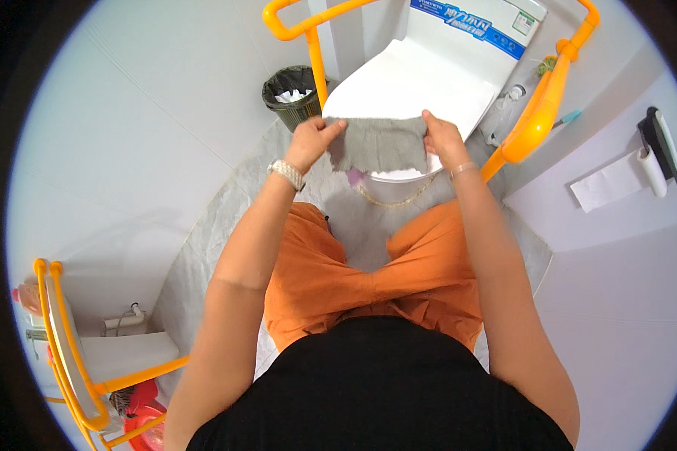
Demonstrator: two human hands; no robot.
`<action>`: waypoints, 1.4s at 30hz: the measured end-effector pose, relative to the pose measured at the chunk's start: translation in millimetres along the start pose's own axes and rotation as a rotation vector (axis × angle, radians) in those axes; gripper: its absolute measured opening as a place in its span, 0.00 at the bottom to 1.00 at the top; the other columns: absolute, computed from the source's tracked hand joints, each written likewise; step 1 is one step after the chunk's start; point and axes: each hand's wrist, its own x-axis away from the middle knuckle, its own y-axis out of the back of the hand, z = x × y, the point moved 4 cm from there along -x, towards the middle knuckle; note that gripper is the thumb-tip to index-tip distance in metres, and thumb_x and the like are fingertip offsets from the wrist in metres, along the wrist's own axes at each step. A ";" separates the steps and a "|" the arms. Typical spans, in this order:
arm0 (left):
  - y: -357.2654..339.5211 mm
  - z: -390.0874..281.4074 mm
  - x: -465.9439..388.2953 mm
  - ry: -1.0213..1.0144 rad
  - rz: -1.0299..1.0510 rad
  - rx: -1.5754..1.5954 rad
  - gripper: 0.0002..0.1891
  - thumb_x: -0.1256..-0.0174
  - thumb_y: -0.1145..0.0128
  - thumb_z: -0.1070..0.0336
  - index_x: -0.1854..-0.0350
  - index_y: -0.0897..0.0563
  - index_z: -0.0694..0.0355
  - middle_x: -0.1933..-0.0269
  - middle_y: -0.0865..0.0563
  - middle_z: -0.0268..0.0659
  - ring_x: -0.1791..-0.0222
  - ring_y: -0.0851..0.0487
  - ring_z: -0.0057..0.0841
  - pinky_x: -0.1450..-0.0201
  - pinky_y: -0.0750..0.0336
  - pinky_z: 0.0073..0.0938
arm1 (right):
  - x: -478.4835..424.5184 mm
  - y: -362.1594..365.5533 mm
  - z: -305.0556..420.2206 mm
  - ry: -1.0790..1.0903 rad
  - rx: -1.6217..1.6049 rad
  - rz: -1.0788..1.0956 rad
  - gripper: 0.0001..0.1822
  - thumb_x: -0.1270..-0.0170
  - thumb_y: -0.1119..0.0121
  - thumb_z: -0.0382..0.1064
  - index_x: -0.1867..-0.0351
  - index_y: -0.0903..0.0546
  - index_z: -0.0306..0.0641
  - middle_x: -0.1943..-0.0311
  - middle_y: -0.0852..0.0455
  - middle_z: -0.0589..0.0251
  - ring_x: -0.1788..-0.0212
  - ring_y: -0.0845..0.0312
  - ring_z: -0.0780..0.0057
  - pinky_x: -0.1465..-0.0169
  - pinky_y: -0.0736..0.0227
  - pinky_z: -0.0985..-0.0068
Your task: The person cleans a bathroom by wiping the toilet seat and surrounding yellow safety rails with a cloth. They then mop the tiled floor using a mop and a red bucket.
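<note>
A grey cloth (pixel 381 145) is stretched out flat between my two hands, in front of the white toilet (pixel 412 84). My left hand (pixel 311 141) pinches its left end, with the thumb on top. The right end is held by my right hand (pixel 444 138), thumb pointing up. The cloth hides the front part of the toilet's lid. Below its lower left edge shows a small purple thing (pixel 355 177), too blurred to name. The toilet's tank bears a blue printed label (pixel 462 22).
Yellow grab rails (pixel 316 62) flank the toilet, the right one (pixel 527 132) jutting forward. A lined waste bin (pixel 293 96) with paper stands left. On the right wall hangs a paper roll (pixel 651 172). A washbasin (pixel 130 352) with yellow rails and red basins (pixel 146 425) sit lower left.
</note>
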 end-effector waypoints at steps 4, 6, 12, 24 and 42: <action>-20.1 -13.7 -8.4 -0.123 -0.227 -0.586 0.27 0.35 0.41 0.48 0.43 0.21 0.66 0.46 0.17 0.52 0.46 0.18 0.44 0.44 0.24 0.39 | -6.2 -11.9 -5.2 0.203 0.553 -0.262 0.24 0.31 0.48 0.50 0.51 0.20 0.27 0.54 0.15 0.41 0.53 0.18 0.49 0.47 0.25 0.64; -60.6 -9.4 -8.6 -0.205 -0.156 -0.839 0.25 0.31 0.45 0.48 0.38 0.23 0.57 0.32 0.28 0.48 0.32 0.29 0.42 0.31 0.37 0.52 | -0.3 -28.8 -4.9 0.263 0.661 -0.102 0.23 0.30 0.48 0.49 0.44 0.22 0.33 0.46 0.19 0.44 0.45 0.23 0.51 0.41 0.29 0.63; -113.7 39.3 2.4 -0.343 0.017 -0.970 0.29 0.26 0.55 0.45 0.25 0.38 0.44 0.22 0.44 0.38 0.23 0.47 0.48 0.25 0.57 0.60 | 38.3 -79.4 -37.8 0.547 1.016 0.047 0.25 0.29 0.50 0.48 0.31 0.31 0.49 0.26 0.39 0.58 0.24 0.49 0.60 0.25 0.56 0.57; -90.2 50.9 -120.4 -0.225 0.043 -0.989 0.31 0.27 0.60 0.42 0.24 0.40 0.43 0.22 0.44 0.34 0.22 0.50 0.46 0.24 0.59 0.57 | -98.4 -106.1 -24.7 0.420 0.991 -0.082 0.24 0.29 0.53 0.47 0.32 0.29 0.56 0.27 0.39 0.64 0.23 0.52 0.64 0.26 0.64 0.48; -225.7 -11.5 -257.7 -0.630 0.195 -0.872 0.27 0.25 0.62 0.44 0.25 0.39 0.39 0.22 0.44 0.32 0.23 0.48 0.45 0.25 0.56 0.58 | -168.4 -13.7 -50.6 0.104 1.033 -0.577 0.26 0.30 0.56 0.43 0.31 0.33 0.43 0.27 0.38 0.60 0.24 0.49 0.63 0.25 0.62 0.50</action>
